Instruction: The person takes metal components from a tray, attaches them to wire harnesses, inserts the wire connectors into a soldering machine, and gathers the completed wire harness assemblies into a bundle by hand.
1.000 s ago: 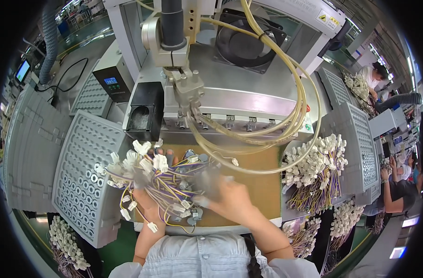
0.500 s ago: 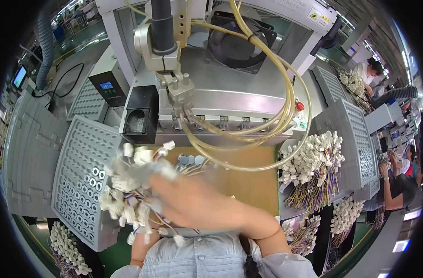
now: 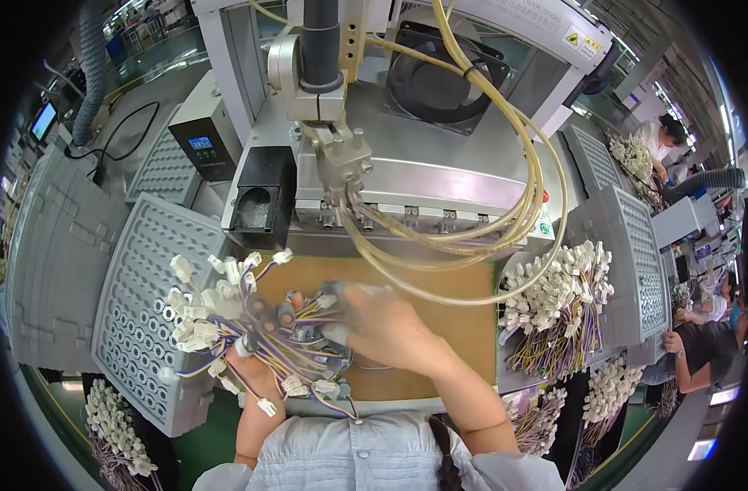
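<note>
A bunch of wire harnesses (image 3: 296, 350) with purple, yellow and white wires lies across my left hand (image 3: 259, 370). Its fingers, in grey finger covers, are closed around the bunch. White plug connectors (image 3: 198, 334) fan out at the bunch's left end, and a few hang below. My right hand (image 3: 386, 327) is at the right end of the wires, also with grey covers on its fingertips. Motion blurs it, and whether its fingers grip any wire cannot be made out. Under both hands lies a brown work mat (image 3: 447, 327).
A machine head (image 3: 341, 159) with looped yellowish tubes (image 3: 546, 221) hangs ahead, beside a black box (image 3: 263, 192). At left stands a grey tray (image 3: 157, 245) partly filled with round parts. More harnesses (image 3: 554, 303) are piled at right, before stacked trays (image 3: 628, 245). Co-workers sit far right.
My right hand has moved right, from over the white connectors to the other end of the wires. My left hand's fingers and the bunch now show. The whole view has shifted slightly.
</note>
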### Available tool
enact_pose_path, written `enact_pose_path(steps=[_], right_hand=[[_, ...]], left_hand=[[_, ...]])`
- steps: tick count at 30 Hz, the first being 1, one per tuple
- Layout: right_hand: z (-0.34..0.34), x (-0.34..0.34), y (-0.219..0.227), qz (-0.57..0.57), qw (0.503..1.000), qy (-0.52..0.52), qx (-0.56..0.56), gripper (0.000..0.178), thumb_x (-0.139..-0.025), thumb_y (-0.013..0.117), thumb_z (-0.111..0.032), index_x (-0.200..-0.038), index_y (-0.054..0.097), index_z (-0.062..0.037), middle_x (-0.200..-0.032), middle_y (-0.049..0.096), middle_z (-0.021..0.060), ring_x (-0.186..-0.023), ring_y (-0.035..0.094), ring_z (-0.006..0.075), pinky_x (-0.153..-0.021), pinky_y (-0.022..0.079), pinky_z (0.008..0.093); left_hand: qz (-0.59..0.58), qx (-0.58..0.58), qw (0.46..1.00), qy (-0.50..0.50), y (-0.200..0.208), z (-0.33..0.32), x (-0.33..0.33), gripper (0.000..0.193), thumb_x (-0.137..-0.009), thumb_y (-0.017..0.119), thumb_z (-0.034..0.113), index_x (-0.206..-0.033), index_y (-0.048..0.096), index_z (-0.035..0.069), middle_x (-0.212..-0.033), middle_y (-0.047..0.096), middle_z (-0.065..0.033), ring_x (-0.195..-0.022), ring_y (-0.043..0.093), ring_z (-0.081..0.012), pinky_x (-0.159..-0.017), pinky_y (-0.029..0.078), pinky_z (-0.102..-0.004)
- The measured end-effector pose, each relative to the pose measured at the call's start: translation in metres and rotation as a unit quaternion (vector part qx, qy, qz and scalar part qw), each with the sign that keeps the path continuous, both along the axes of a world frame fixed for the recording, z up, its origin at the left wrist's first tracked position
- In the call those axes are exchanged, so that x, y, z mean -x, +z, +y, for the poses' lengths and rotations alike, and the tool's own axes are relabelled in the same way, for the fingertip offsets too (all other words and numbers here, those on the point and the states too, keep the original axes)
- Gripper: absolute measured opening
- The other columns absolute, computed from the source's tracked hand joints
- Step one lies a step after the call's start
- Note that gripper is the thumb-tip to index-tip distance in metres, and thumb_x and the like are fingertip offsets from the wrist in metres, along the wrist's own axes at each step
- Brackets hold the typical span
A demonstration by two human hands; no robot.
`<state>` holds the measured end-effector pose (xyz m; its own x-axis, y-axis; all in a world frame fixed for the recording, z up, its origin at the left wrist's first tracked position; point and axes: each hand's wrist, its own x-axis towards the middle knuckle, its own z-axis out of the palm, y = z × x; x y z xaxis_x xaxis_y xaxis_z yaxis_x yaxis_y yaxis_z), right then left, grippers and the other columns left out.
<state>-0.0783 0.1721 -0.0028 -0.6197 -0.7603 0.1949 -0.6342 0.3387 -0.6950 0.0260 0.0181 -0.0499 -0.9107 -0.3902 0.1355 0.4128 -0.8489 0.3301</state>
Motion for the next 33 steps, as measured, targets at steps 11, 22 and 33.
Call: enact_pose_path(steps=[11,22,33], right_hand=[[-0.014,-0.003,0.010,0.098,0.992,0.000,-0.079,0.024,-0.074,0.063,-0.023,-0.093,0.057,-0.0091,-0.069,0.058,0.0076,-0.056,0.058,0.0277,-0.052,0.047,0.0372],[-0.026,-0.008,0.060,0.021,0.990,-0.006,0.142,0.032,-0.079,0.062,-0.025,-0.104,0.050,-0.0073,-0.082,0.058,0.0117,-0.065,0.060,0.0266,-0.054,0.048,0.0347],[-0.020,-0.020,0.016,-0.092,0.986,-0.019,0.141,0.029,-0.073,0.068,-0.023,-0.097,0.059,-0.0083,-0.075,0.058,0.0083,-0.063,0.059,0.0228,-0.058,0.047,0.0328]], left_hand=[[0.000,0.037,0.999,-0.006,0.008,-0.002,0.000,0.052,-0.076,0.056,0.021,-0.122,0.039,0.005,-0.134,0.031,-0.0202,-0.129,0.022,-0.0368,-0.103,0.026,-0.0517],[-0.138,0.024,0.988,0.068,0.027,-0.005,-0.002,0.024,-0.083,0.051,0.013,-0.105,0.051,0.005,-0.085,0.056,-0.0064,-0.093,0.053,-0.0209,-0.086,0.045,-0.0346],[-0.044,0.009,0.994,0.102,0.013,0.002,0.012,0.044,-0.085,0.050,0.027,-0.122,0.039,0.004,-0.102,0.054,-0.0109,-0.104,0.049,-0.0264,-0.089,0.042,-0.0426]])
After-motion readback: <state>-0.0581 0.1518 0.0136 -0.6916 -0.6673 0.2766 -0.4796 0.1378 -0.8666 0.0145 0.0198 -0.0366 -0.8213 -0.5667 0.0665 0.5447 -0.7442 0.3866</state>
